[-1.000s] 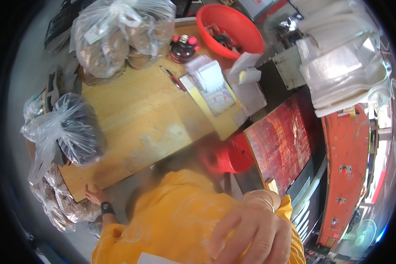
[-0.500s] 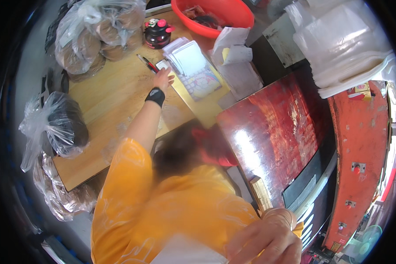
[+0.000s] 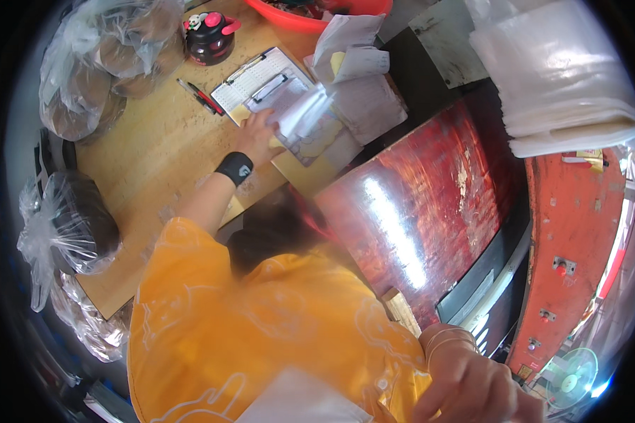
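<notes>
Now the co-worker's hand point(image 3: 257, 137), wearing a black wristband point(image 3: 234, 168), is lying on the clipboard point(image 3: 257, 81) at 12 o'clock and is lifting a thin white sheet point(image 3: 303, 113). Half a second ago it was resting nearer the pens point(image 3: 201, 96), so the paperwork is getting attention. My right hand point(image 3: 469, 384) is staying low at 5 o'clock, just beside the co-worker's soft, creased orange shirt point(image 3: 261, 331). Its fingers are curling loosely, and I cannot tell if the grip is holding anything. My left hand is not showing. The pale wooden worktop point(image 3: 155, 155) is looking matte, and the red panel point(image 3: 416, 190) at 3 o'clock is shining glossy. Crinkled clear bags point(image 3: 92, 70) are sitting at 10 o'clock.
</notes>
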A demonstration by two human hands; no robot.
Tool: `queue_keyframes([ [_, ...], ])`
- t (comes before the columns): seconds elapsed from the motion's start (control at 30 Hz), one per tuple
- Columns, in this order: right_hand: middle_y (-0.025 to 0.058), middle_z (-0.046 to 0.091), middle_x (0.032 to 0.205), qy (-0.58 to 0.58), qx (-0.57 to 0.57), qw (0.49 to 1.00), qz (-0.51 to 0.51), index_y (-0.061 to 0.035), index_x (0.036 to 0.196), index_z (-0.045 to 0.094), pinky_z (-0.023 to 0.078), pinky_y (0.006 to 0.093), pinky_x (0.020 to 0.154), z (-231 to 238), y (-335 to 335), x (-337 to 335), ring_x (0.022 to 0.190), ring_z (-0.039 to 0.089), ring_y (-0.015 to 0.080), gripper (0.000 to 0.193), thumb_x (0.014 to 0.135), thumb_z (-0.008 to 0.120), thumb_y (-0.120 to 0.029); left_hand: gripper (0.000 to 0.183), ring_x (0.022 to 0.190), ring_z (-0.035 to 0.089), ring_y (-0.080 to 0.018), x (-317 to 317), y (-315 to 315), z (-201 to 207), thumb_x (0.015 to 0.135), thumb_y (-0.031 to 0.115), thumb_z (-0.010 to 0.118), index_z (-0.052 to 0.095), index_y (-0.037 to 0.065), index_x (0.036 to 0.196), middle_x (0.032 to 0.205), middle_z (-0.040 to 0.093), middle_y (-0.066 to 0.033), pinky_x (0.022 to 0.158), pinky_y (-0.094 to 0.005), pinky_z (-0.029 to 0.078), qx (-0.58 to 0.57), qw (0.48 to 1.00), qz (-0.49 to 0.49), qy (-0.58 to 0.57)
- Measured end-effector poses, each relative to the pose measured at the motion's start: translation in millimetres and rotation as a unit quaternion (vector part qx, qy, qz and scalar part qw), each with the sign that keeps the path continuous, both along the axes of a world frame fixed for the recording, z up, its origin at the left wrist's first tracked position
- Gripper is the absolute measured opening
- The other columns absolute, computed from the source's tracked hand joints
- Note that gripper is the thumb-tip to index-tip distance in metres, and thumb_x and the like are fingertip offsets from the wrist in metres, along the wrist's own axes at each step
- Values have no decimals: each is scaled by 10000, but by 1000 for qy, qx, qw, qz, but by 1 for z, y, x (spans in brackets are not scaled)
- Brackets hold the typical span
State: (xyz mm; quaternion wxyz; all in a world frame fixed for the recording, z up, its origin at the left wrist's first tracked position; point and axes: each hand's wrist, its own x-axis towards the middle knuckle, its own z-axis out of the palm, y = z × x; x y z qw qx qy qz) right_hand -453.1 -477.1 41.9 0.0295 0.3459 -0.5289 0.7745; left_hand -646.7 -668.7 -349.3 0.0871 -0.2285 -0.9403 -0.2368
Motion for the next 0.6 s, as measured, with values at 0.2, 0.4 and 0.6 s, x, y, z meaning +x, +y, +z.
queue_keyframes([
  [0.2, 34, 653, 919, 17, -18, 997, 73, -220, 1296, 513, 488, 307, 677, 5, -8, -40, 707, 628, 166, 355, 955, 443, -149, 562, 1298, 412, -333, 3, 35, -18, 678, 237, 752, 535, 93, 1176, 1208, 564, -148, 1108, -467, 285, 55, 975, -193, -99],
  [0.4, 21, 650, 953, 15, -18, 997, 71, -215, 1284, 511, 492, 306, 674, 2, -2, -52, 734, 649, 171, 347, 951, 453, -134, 646, 1223, 450, -315, 13, 56, -23, 658, 260, 755, 512, 120, 1240, 1169, 550, -127, 1099, -472, 265, 102, 982, -124, -95],
  [0.6, 24, 654, 967, 8, -38, 997, 69, -194, 1251, 524, 495, 323, 695, -2, 1, -65, 749, 658, 179, 317, 945, 467, -139, 640, 1265, 409, -316, -12, 17, -14, 636, 223, 759, 538, 121, 1228, 1202, 510, -124, 1121, -489, 238, 33, 989, -115, -84],
])
